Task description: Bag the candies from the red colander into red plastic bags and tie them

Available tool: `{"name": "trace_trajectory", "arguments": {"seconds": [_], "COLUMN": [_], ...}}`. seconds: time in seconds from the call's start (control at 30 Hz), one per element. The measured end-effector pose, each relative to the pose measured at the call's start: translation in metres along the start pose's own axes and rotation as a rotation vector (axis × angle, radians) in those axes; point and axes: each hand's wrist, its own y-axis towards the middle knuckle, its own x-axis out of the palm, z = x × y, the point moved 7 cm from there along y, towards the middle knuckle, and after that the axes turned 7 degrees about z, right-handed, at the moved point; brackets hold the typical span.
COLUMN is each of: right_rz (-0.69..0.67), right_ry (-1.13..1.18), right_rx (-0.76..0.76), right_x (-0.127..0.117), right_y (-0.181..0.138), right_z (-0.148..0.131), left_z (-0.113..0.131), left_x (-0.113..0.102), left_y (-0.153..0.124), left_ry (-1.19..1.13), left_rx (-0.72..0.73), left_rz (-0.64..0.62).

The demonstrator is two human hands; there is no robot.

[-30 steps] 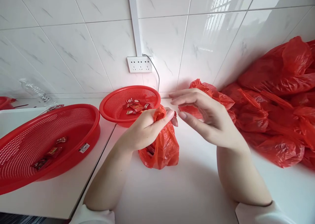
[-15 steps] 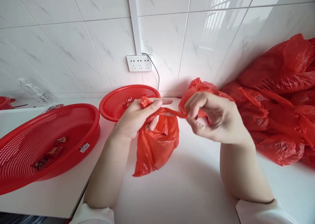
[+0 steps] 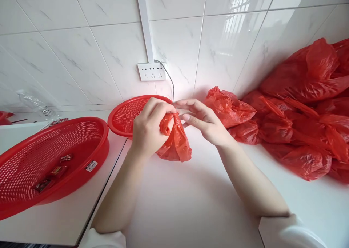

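Note:
A red plastic bag (image 3: 177,144) hangs over the white table, its gathered neck wrapped in my left hand (image 3: 151,126). A loop of the bag's plastic curls around a finger of that hand, and the full lower part bulges below. My right hand (image 3: 201,120) is just right of the bag's neck, with its fingers stretched and apart. Its fingertips come close to the bag; whether they touch it I cannot tell. What lies inside the bag is hidden.
A large red plastic basket (image 3: 102,146) with several small wrapped packets stands at left. A smaller red basket (image 3: 117,115) sits behind my left hand. Filled red bags (image 3: 300,131) pile up at right. A power strip (image 3: 151,72) and a clear bottle (image 3: 38,104) are by the wall.
My right hand has let go of the stretched strip of the bag, opened and moved left towards it. My left hand has turned over, and the bag has risen slightly.

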Motion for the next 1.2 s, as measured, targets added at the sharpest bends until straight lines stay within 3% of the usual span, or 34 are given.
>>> {"name": "trace_trajectory", "arguments": {"seconds": [0.1,0.27,0.43,0.63,0.73,0.97,1.1,1.2], "right_rz": [-0.03,0.196,0.085,0.366,0.429,0.684,0.725,0.65], "right_ry": [0.035,0.069,0.255,-0.12,-0.274,-0.488,-0.578,-0.68], "right_rx": [0.046,0.057,0.273,0.171,0.161,0.121,0.104,0.132], "right_x": [0.0,-0.022,-0.03,-0.075,-0.098,-0.165,-0.177,-0.172], "right_y": [0.003,0.006,0.005,0.002,-0.003,-0.024,-0.03,-0.032], "right_z": [0.011,0.019,0.026,0.01,0.006,-0.004,-0.009,-0.013], "left_z": [-0.008,-0.012,-0.021,-0.03,-0.039,-0.067,-0.074,-0.073], "left_x": [0.005,0.007,0.007,0.008,0.003,-0.026,-0.011,0.012], "left_y": [0.0,0.002,0.0,-0.007,-0.009,-0.012,-0.02,-0.029], "left_ry": [0.026,-0.087,-0.154,-0.102,-0.135,-0.197,-0.203,-0.168], "left_rx": [-0.067,-0.044,-0.061,-0.131,-0.227,-0.367,-0.434,-0.454], "left_rz": [0.012,-0.087,-0.286,-0.559,-0.658,-0.689,-0.813,-0.974]}}
